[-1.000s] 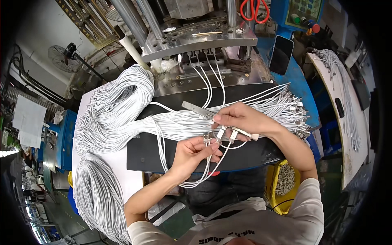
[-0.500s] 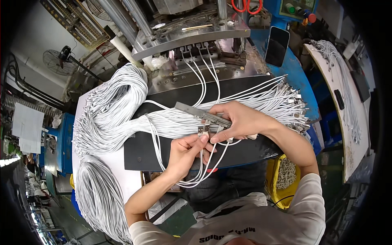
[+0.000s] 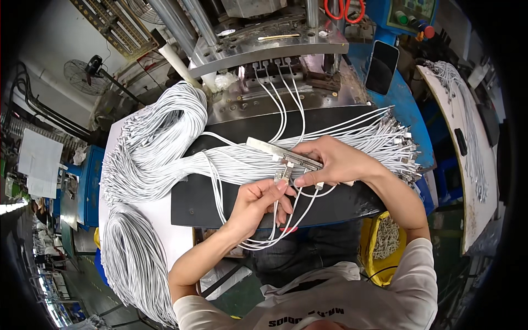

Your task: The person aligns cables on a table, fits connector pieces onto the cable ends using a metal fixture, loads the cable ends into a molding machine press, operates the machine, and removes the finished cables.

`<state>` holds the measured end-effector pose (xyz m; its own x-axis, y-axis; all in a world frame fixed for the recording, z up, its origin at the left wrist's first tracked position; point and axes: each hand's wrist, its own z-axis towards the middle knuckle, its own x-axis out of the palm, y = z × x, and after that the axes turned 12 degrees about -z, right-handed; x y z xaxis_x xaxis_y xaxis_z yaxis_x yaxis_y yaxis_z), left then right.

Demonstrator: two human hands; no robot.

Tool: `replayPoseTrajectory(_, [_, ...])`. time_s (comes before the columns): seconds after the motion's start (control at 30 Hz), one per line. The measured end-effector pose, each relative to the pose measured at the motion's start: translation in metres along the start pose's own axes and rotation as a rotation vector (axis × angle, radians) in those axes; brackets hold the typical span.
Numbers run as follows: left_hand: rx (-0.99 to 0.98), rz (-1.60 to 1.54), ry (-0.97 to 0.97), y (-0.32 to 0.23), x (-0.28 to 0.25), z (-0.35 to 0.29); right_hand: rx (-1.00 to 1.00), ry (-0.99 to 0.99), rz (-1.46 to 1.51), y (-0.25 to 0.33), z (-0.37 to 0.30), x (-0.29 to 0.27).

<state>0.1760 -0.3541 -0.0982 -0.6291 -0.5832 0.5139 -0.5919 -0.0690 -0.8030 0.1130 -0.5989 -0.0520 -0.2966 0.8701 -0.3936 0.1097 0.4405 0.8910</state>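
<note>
Pinched in my left hand [image 3: 254,204] are silver USB plugs [image 3: 282,174] on white cables, thumb and fingers closed around them. My right hand [image 3: 340,159] grips a slotted metal bar [image 3: 265,146], held tilted above the cables. The plugs sit right by the bar's lower edge; whether they touch it I cannot tell. A few more plug ends hang under my right fingers, partly hidden by them. From these plugs, white cables [image 3: 273,242] loop down past my left wrist. Beneath both hands a bundle of white cables [image 3: 231,165] crosses the black work surface [image 3: 209,206].
Ahead stands a steel press [image 3: 264,49], with several cable ends in its mould and a cotton swab on top. Coiled cables [image 3: 176,104] lie left, loose plug ends [image 3: 404,146] right. A phone [image 3: 381,67] leans at the back right; a yellow bin [image 3: 369,242] stands below.
The whole view has shifted slightly. My right hand has tilted the bar a little, and the plugs in my left fingers have spread slightly apart. Both grips hold.
</note>
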Motion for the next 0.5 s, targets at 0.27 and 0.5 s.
replayPoseTrajectory(0.27, [0.063,0.019,-0.044,0.003,0.009,-0.001,0.078,-0.084,0.0,0.001,0.002,0.009])
replayPoseTrajectory(0.5, [0.048,0.112,0.008,0.006,0.003,-0.003,0.018,-0.006,-0.11,0.0,0.004,0.011])
